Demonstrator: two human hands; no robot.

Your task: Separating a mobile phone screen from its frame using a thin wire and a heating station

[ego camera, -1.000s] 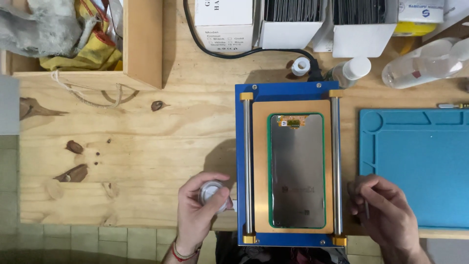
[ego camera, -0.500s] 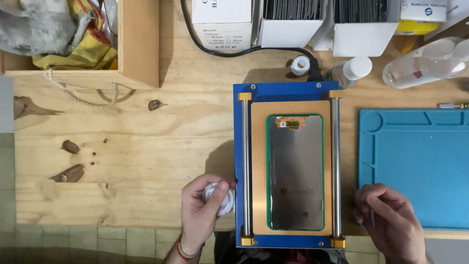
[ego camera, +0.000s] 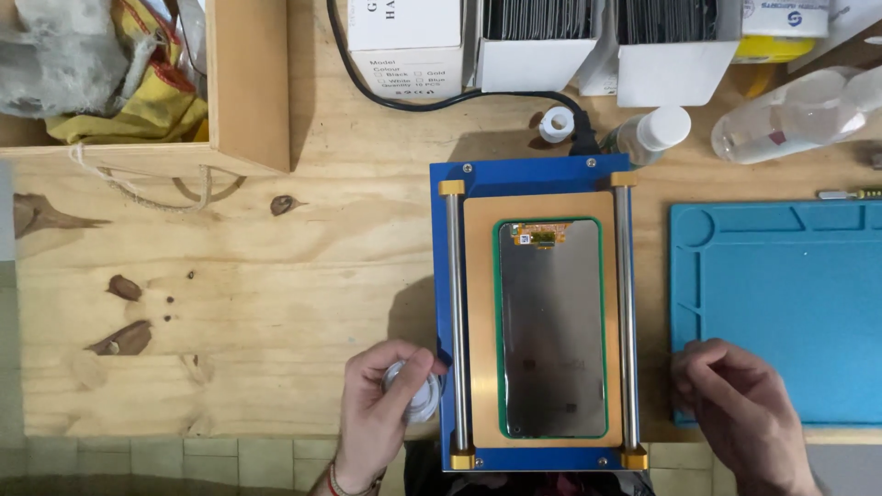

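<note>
Head view: a small white spool (ego camera: 411, 393) was clamped in the left hand (ego camera: 381, 413), the right hand (ego camera: 740, 413) curled shut beside the blue fixture (ego camera: 533, 174), best kept steady.

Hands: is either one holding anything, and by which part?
The left hand grips a small white spool around its rim, fingers curled over it. The right hand is closed beside the blue frame; whether it holds anything cannot be told.

1. A grey rectangular phone screen panel (ego camera: 552, 328), green-edged, is seated on the blue fixture's tan plate.
2. A white cardboard box (ego camera: 404, 37) with a printed label is placed at the top edge.
3. Two open white boxes (ego camera: 606, 46) are set to its right.
</note>
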